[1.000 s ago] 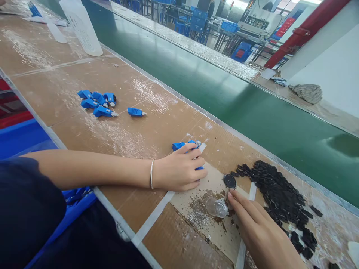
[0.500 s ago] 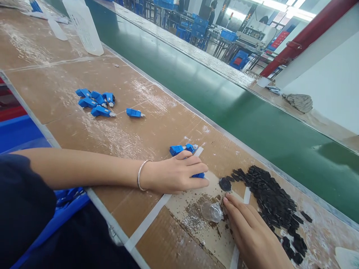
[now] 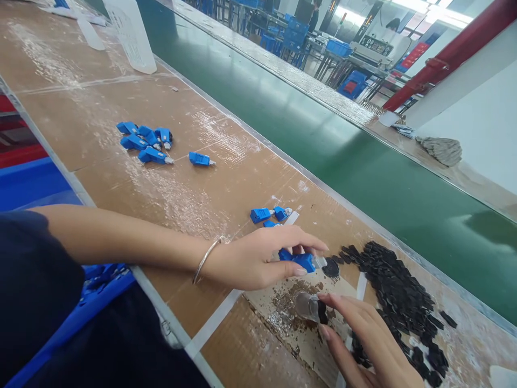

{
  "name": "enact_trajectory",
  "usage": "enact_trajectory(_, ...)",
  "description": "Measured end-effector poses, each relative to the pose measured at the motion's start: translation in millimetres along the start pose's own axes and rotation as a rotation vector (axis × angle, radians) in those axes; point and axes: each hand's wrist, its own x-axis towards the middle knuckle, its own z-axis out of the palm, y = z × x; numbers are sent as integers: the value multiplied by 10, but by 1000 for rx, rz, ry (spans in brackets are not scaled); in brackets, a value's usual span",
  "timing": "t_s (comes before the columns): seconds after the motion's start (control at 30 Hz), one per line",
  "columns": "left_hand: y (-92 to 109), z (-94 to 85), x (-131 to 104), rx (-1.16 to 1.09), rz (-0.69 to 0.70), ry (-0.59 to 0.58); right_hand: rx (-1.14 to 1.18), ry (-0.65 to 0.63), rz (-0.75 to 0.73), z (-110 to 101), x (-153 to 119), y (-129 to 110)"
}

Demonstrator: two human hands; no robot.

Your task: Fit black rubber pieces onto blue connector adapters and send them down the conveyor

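Observation:
My left hand point(image 3: 269, 256) grips a blue plastic part point(image 3: 302, 262) between thumb and fingers, its pale clear tip pointing right. Just below it, a small clear cup point(image 3: 305, 306) lies on its side on a stained board point(image 3: 283, 293). At the cup's right end, my right hand point(image 3: 367, 339) has a small black piece point(image 3: 322, 311) between thumb and fingertips. Whether that piece touches the cup I cannot tell. A round black disc point(image 3: 332, 268) lies beyond the blue part's tip. Other blue parts point(image 3: 260, 215) rest behind my left hand, one partly hidden.
A pile of black pieces point(image 3: 398, 291) spreads to the right. Several blue parts point(image 3: 147, 143) are grouped at the left. A green conveyor belt point(image 3: 283, 129) runs along the far side. White bottle point(image 3: 131, 37) at upper left; blue bin point(image 3: 100, 307) below my left arm.
My left hand has moved right and raised a blue part into view, leaving another behind it. My right hand now has a black piece at the cup's end. The view has shifted slightly.

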Motion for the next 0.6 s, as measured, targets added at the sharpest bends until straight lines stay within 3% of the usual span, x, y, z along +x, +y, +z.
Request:
enact_trajectory(0.13,-27,49,-21,-190,-163,17,-19,-36,-45,34,7,24)
enact_trajectory(0.4,0,82,-39,-238,-207,-56,-66,-54,-125,-11,64,23)
enact_trajectory(0.6,4,81,-26,-262,-252,-81,-47,-47,-100,16,57,20)
